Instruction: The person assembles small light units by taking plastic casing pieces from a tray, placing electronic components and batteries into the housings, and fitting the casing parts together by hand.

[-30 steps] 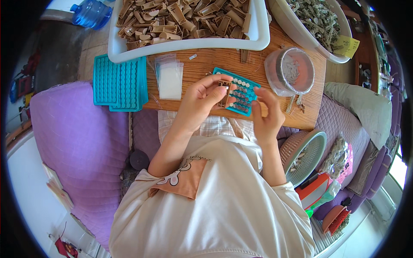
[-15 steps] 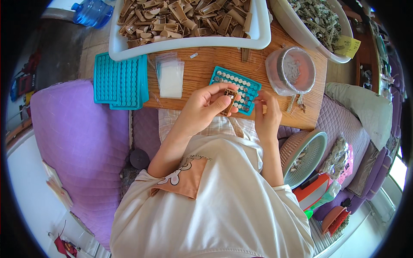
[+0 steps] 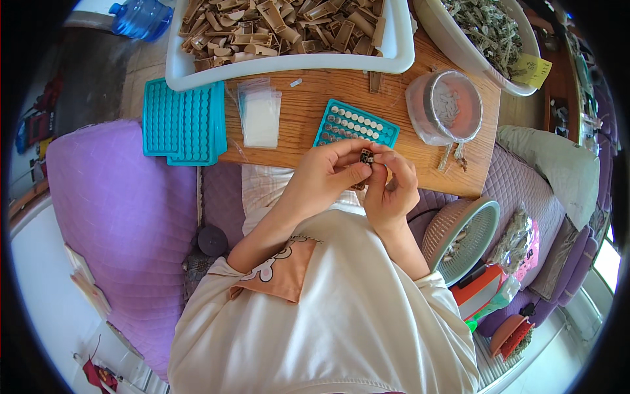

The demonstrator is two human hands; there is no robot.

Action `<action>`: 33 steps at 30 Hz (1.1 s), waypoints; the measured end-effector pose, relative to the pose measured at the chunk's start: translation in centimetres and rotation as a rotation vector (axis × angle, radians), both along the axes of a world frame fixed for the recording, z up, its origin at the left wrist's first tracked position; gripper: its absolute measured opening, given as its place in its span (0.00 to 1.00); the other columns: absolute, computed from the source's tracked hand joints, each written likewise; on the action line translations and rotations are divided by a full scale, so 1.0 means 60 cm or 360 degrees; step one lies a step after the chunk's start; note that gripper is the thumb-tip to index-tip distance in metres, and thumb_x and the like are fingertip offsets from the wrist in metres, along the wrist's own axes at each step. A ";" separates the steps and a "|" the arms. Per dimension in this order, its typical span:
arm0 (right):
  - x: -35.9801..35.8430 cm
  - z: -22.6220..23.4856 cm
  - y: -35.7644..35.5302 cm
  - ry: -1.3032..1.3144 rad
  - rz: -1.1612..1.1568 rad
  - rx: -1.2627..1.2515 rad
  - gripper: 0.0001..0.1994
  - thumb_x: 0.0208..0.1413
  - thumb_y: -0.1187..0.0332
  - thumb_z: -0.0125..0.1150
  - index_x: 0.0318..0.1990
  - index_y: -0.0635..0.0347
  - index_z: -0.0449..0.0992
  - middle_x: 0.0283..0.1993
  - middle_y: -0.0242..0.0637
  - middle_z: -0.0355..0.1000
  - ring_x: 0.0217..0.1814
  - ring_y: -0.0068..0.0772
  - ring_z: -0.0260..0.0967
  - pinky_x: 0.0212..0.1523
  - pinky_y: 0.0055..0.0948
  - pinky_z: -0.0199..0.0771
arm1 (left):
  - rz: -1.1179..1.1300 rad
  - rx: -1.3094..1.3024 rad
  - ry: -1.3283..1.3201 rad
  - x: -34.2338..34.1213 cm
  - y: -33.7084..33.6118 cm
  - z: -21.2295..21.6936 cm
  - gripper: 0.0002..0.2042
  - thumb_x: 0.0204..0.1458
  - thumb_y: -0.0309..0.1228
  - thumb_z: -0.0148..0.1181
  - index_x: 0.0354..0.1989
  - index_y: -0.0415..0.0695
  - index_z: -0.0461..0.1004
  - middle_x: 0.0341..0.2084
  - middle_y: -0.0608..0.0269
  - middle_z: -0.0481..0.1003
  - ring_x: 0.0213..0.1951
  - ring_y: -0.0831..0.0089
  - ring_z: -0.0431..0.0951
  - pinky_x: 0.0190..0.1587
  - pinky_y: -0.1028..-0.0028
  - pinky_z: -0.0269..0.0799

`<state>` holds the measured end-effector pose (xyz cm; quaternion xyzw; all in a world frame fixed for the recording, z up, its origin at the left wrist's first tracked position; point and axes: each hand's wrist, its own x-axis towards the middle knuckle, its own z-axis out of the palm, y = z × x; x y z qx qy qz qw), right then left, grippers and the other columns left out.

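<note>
In front of my chest, my left hand point(image 3: 318, 176) is closed around a small brown plastic casing point(image 3: 366, 156), its upper end showing between thumb and fingers. My right hand point(image 3: 397, 190) meets it there, thumb and fingertips pinched at that end. A tiny dark and silvery bit shows at the fingertips, too small to name. Just beyond both hands lies a teal tray point(image 3: 388, 136) holding rows of small round white and silvery pieces point(image 3: 354, 118). My hands cover its near part.
A white bin point(image 3: 289, 64) heaped with brown casings point(image 3: 266, 29) stands at the back. Left are stacked teal trays point(image 3: 184, 121) and clear plastic bags point(image 3: 261, 118). A clear tub point(image 3: 426, 118) with small grey pieces and a basin point(image 3: 482, 62) of clear parts stand right, above a basket point(image 3: 485, 223).
My right hand has moved left from the teal tray's edge to the casing in my left hand. The casing has tilted, and the tray has shifted slightly left.
</note>
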<state>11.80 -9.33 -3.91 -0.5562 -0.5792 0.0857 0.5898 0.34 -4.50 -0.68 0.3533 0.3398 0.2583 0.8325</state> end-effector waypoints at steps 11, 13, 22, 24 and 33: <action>0.065 -0.012 -0.025 0.0116 -0.0055 -0.0665 0.12 0.40 0.81 0.56 0.37 0.65 0.68 0.33 0.42 0.70 0.33 0.36 0.69 0.33 0.29 0.70 | 0.0179 0.0047 -0.0043 -0.013 0.015 -0.024 0.10 0.50 0.23 0.47 0.41 0.36 0.66 0.31 0.61 0.71 0.32 0.80 0.71 0.35 0.82 0.68; 0.074 -0.030 -0.035 -0.0200 -0.0058 -0.0924 0.14 0.41 0.79 0.57 0.38 0.63 0.68 0.33 0.41 0.70 0.33 0.35 0.69 0.33 0.29 0.69 | 0.0119 0.0027 -0.0016 -0.022 0.020 -0.026 0.10 0.49 0.24 0.47 0.40 0.37 0.66 0.32 0.61 0.71 0.31 0.80 0.71 0.34 0.82 0.68; 0.069 -0.042 -0.042 -0.0568 0.0004 -0.0992 0.13 0.41 0.78 0.57 0.38 0.62 0.68 0.29 0.38 0.70 0.30 0.35 0.67 0.30 0.29 0.68 | 0.0078 0.0040 -0.0029 -0.008 0.012 -0.021 0.12 0.50 0.25 0.49 0.43 0.36 0.65 0.31 0.62 0.71 0.29 0.81 0.71 0.33 0.82 0.67; 0.063 -0.030 -0.036 -0.0075 -0.0164 -0.0793 0.13 0.40 0.80 0.58 0.37 0.63 0.68 0.29 0.39 0.70 0.30 0.31 0.69 0.30 0.25 0.69 | 0.0031 0.0110 0.0006 -0.008 0.013 -0.019 0.13 0.50 0.26 0.49 0.45 0.36 0.64 0.32 0.61 0.71 0.30 0.79 0.72 0.33 0.82 0.68; 0.017 0.007 -0.011 0.0084 -0.0062 -0.0338 0.11 0.39 0.82 0.59 0.34 0.66 0.68 0.30 0.40 0.71 0.31 0.31 0.71 0.31 0.22 0.72 | 0.0011 0.0171 0.0113 -0.006 0.007 -0.014 0.14 0.47 0.22 0.52 0.44 0.36 0.66 0.33 0.58 0.72 0.34 0.78 0.73 0.35 0.81 0.69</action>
